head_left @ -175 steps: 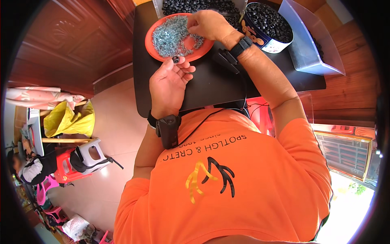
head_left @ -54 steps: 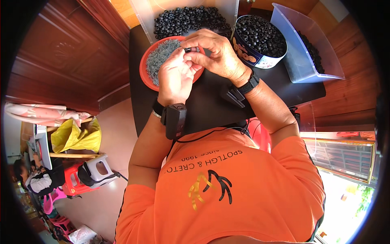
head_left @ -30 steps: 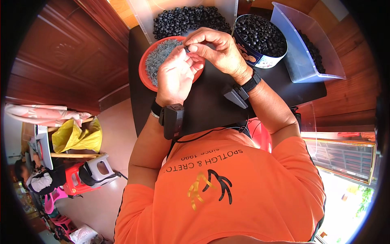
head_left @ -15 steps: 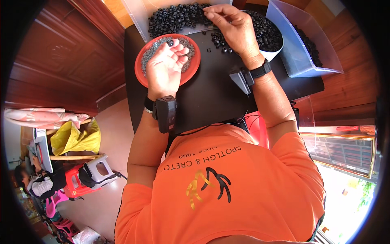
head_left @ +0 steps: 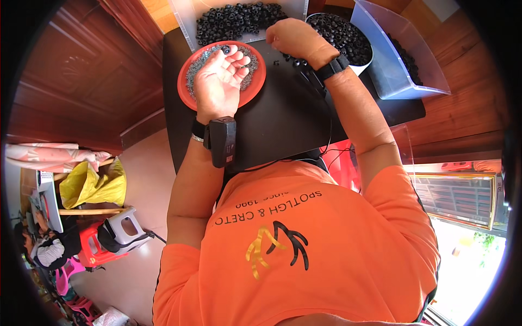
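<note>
My left hand [head_left: 218, 87] is palm up over the near part of a round red dish [head_left: 257, 88] of small grey metal bits. Its thumb and index finger pinch a small black ring-shaped piece [head_left: 226, 49]; the other fingers curl loosely. My right hand [head_left: 298, 39] is bent over the near edge of a clear plastic bin [head_left: 187, 26], back of the hand up. Its fingers are curled, and their tips are mostly hidden, so I cannot see what they hold. Many similar black pieces [head_left: 234, 22] lie in that bin.
Right of my right hand stands a white tub [head_left: 363, 66] full of black pieces. Beyond it, a tilted translucent bin [head_left: 387, 84] holds more. A few loose pieces [head_left: 276, 62] lie on the black tabletop [head_left: 277, 125]. A cable [head_left: 329, 127] trails from my right wrist.
My right hand has moved left and turned, so its fingers now point down and are hidden behind it. My left hand still pinches the black piece, nearly unmoved.
</note>
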`<action>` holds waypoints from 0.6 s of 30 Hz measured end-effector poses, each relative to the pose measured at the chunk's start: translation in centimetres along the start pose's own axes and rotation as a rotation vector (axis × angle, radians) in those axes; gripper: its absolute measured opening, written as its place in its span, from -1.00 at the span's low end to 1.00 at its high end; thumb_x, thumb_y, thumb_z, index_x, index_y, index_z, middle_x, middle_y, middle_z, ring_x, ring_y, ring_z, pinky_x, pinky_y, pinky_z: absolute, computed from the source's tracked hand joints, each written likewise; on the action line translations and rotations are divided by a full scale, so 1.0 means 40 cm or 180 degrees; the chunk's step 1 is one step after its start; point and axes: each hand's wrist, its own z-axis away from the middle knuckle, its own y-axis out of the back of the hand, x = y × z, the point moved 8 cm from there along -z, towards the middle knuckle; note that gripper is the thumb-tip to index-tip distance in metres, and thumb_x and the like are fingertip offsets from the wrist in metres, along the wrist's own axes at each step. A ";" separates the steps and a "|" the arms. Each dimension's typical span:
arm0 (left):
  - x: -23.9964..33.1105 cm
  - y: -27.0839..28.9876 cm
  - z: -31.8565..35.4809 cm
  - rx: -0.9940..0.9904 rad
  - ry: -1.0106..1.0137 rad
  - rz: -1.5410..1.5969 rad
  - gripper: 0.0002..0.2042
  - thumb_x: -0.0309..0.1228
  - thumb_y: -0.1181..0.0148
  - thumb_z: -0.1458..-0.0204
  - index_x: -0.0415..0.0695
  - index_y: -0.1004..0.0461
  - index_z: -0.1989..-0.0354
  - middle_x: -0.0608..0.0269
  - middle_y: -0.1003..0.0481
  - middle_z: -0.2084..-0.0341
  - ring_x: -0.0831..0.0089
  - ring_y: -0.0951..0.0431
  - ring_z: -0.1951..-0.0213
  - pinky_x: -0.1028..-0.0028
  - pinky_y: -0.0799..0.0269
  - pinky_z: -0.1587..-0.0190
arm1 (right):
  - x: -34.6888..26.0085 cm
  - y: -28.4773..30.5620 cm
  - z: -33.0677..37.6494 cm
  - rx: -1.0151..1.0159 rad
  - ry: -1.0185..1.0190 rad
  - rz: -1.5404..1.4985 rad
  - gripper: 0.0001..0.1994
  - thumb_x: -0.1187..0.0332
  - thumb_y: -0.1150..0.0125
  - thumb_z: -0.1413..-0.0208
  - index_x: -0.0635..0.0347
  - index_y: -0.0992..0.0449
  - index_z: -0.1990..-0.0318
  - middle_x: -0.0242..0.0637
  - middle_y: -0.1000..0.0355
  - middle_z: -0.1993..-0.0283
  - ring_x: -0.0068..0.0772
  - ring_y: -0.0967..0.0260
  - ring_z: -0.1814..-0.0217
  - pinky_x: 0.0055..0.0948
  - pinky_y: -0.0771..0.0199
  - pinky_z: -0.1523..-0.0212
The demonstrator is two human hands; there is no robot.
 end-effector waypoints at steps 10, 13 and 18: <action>-0.010 -0.020 0.008 0.0014 0.0046 -0.0049 -0.79 -0.31 0.00 -0.15 -0.21 -0.43 0.25 0.19 -0.47 0.33 0.32 -0.48 0.24 0.41 -0.35 0.15 | -0.033 -0.093 0.057 -0.0532 0.0152 0.0451 -0.84 0.41 -0.16 0.10 0.13 -0.56 0.31 -0.15 -0.52 0.36 -0.08 -0.47 0.23 -0.22 -0.45 0.21; -0.013 -0.024 0.010 0.0007 0.0059 -0.0091 -0.79 -0.31 0.01 -0.15 -0.21 -0.42 0.25 0.19 -0.47 0.34 0.32 -0.48 0.25 0.41 -0.35 0.15 | -0.014 -0.081 0.060 -0.0267 0.0107 0.0135 -0.85 0.41 -0.19 0.06 0.15 -0.56 0.28 -0.13 -0.51 0.36 -0.14 -0.49 0.27 -0.26 -0.45 0.25; -0.028 -0.014 -0.001 -0.0216 0.0125 -0.0027 -0.79 -0.30 0.02 -0.16 -0.19 -0.42 0.25 0.21 -0.47 0.34 0.33 -0.48 0.25 0.41 -0.35 0.16 | -0.046 0.013 0.061 0.0334 0.0167 -0.3257 -0.84 0.44 -0.14 -0.13 0.15 -0.57 0.15 -0.45 -0.53 0.29 -0.64 -0.39 0.29 -0.59 -0.37 0.27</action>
